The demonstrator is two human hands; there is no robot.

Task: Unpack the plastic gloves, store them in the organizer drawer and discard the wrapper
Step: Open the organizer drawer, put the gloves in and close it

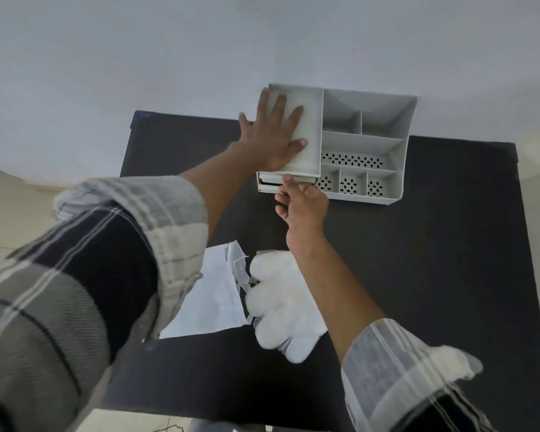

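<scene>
A grey desk organizer with several open compartments stands at the far side of a dark table. My left hand lies flat, fingers spread, on top of its left block. Below that block the organizer drawer is slightly pulled out, and my right hand grips its front edge. A stack of white plastic gloves lies on the table near me, partly under my right forearm. The torn white wrapper lies just left of the gloves, partly hidden by my left sleeve.
The table stands against a pale wall. Tiled floor shows to the left and right of the table. My plaid sleeves cover the lower left and lower right of the view.
</scene>
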